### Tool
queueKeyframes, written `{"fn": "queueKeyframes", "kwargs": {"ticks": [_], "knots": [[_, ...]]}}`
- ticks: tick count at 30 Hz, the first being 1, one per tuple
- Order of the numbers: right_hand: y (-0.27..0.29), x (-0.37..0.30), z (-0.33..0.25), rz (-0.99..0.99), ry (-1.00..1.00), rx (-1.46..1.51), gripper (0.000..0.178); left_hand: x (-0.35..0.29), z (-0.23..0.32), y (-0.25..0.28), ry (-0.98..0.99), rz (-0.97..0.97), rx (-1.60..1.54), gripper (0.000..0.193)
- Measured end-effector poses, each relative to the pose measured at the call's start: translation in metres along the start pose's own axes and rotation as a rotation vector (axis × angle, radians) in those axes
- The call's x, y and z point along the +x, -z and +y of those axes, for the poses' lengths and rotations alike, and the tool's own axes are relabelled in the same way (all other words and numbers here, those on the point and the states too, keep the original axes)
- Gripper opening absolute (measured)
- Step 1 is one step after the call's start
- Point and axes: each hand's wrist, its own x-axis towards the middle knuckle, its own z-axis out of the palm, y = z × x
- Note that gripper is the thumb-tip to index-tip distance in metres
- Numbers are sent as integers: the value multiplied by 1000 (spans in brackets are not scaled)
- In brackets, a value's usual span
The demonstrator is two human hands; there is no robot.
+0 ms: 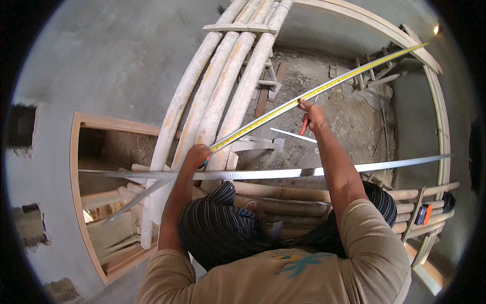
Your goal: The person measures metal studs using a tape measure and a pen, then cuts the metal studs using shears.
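Left hand: closed around the case end of a tape measure [362,72], well out in front of the left knee; the left hand [199,153] mostly hides the case, with just a bit of red and blue showing.
Left arm: reaching forward from a tan short sleeve [167,273], elbow only slightly bent.
Right hand: farther out and higher in view, the right hand [313,116] grips a red-handled tool [305,124] while fingertips press the lower edge of a long metal strip [331,81].
Right arm: stretched nearly straight, angled forward and inward, wrist a little bent.
Hands: well apart, both on the same slanting line of strip and tape.
Tape and strip: yellow blade drawn out along the strip, running from the left fist past the right fingers to the far right.
Crosswise strip: a second metal strip [253,175] passes beneath both forearms, above the striped trousers [217,223].
Lower-left strip: a narrow end slants out beyond the left forearm; I can't tell which piece it belongs to.
Poles: pale round poles [195,86] rise ahead of the left hand, over a rubble-strewn floor [298,76].
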Motion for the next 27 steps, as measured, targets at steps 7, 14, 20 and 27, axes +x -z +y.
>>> {"fn": "queueKeyframes", "kwargs": {"ticks": [7,14,20,27], "knots": [[-73,-73,38,-184,-73,-80,32,2,24,7,89,-39,52,20],[-86,-52,62,-51,-93,61,24,15,52,11,168,-75,-67,5],[-106,-57,54,14,-152,77,21,-12,-13,14,-335,-88,360,11],[-88,-40,44,25,-102,119,22,-32,-15,38,-152,-215,280,13]]}}
